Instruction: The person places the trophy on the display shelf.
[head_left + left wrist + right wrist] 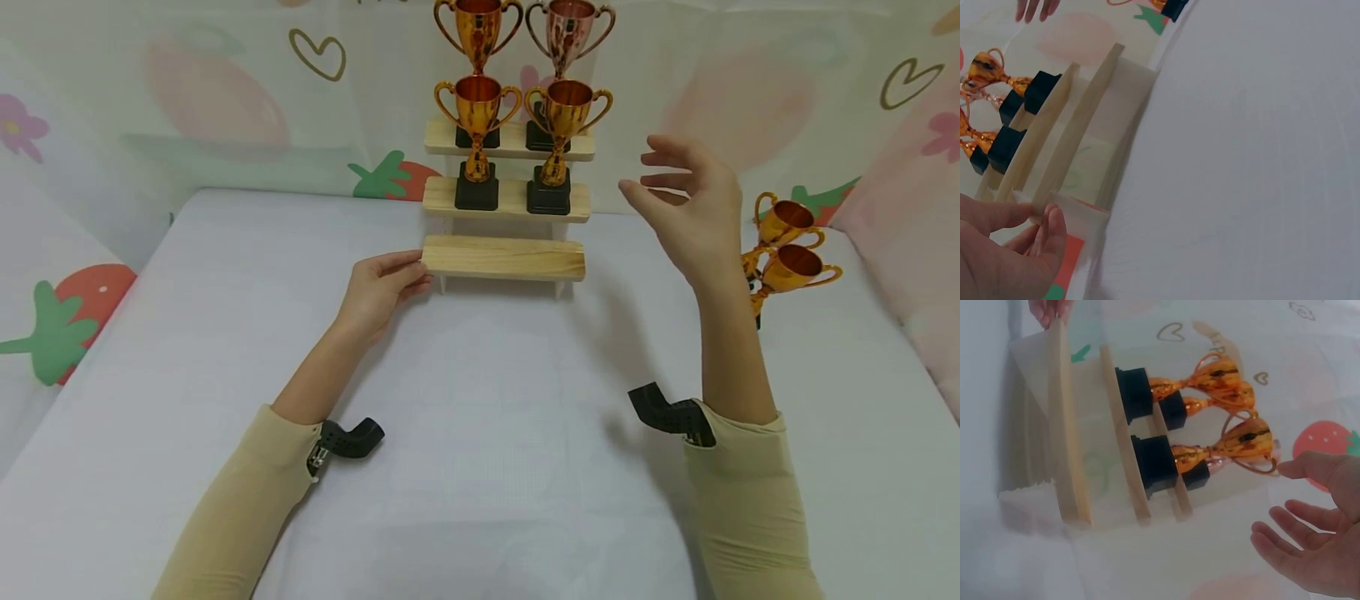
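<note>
A tiered display stand (502, 257) with wooden shelves is at the back middle of the table. On its middle shelf stand two gold trophy cups (477, 117) with black bases. Behind them on the upper shelf are another gold trophy (478, 25) and a pinkish one (568, 37). My left hand (378, 292) pinches the left end of the lowest shelf, thumb and fingers at the board's edge in the left wrist view. Raised right of the stand, my right hand (693, 204) holds nothing; its fingers are spread and loosely bent near a trophy's handle (1260, 467).
Two more gold trophies (795, 267) are on the right side of the table, partly behind my right forearm. A white cloth (480, 433) covers the table. Behind it hangs a backdrop (247, 108) printed with strawberries and hearts.
</note>
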`<action>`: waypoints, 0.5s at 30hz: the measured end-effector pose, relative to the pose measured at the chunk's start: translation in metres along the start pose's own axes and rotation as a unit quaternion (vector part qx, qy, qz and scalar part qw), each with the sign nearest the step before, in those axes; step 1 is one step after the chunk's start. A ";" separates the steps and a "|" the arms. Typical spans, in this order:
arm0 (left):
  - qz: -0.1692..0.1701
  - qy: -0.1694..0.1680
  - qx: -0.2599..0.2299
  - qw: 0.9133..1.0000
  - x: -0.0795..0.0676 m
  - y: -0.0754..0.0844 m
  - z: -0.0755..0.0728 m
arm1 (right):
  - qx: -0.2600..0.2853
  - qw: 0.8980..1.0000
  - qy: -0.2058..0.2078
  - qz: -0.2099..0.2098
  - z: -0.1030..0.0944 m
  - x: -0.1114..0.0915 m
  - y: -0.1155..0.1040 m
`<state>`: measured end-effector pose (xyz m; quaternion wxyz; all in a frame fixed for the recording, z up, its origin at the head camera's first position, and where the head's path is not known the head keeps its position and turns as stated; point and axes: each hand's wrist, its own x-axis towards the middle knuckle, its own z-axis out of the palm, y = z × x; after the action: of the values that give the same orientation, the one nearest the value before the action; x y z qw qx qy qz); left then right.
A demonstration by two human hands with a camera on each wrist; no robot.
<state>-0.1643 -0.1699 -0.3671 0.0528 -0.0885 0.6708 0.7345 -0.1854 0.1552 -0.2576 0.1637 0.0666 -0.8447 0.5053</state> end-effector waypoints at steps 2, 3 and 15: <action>0.002 -0.001 -0.004 1.000 -0.001 0.000 0.000 | -0.005 1.000 0.003 0.000 -0.002 -0.002 0.002; 0.003 -0.001 -0.006 1.000 -0.001 0.000 0.000 | -0.006 1.000 0.004 0.001 -0.003 -0.003 0.003; 0.003 0.002 -0.004 1.000 0.001 -0.001 -0.001 | -0.030 0.999 -0.002 0.013 -0.014 -0.018 0.013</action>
<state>-0.1645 -0.1707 -0.3684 0.0487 -0.0880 0.6680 0.7373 -0.1695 0.1730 -0.2683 0.1573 0.0517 -0.8608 0.4813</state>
